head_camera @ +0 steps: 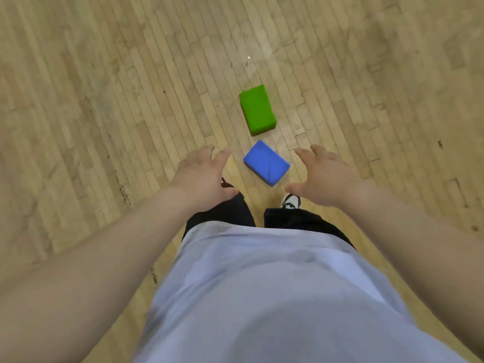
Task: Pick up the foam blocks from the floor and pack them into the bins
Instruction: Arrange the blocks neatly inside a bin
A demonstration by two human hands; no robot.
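Observation:
A blue foam block [266,162] lies flat on the wooden floor just ahead of my feet. A green foam block [257,109] lies a little farther out, close to the blue one but apart from it. My left hand [201,174] hovers to the left of the blue block, fingers spread and empty. My right hand [323,174] hovers to its right, likewise spread and holding nothing. Neither hand touches a block. No bin is in view.
Pale wooden floorboards [104,100] run in all directions around the blocks. My white and black shoe [291,201] stands just behind the blue block, under my right hand. My light shirt and dark trousers fill the lower middle.

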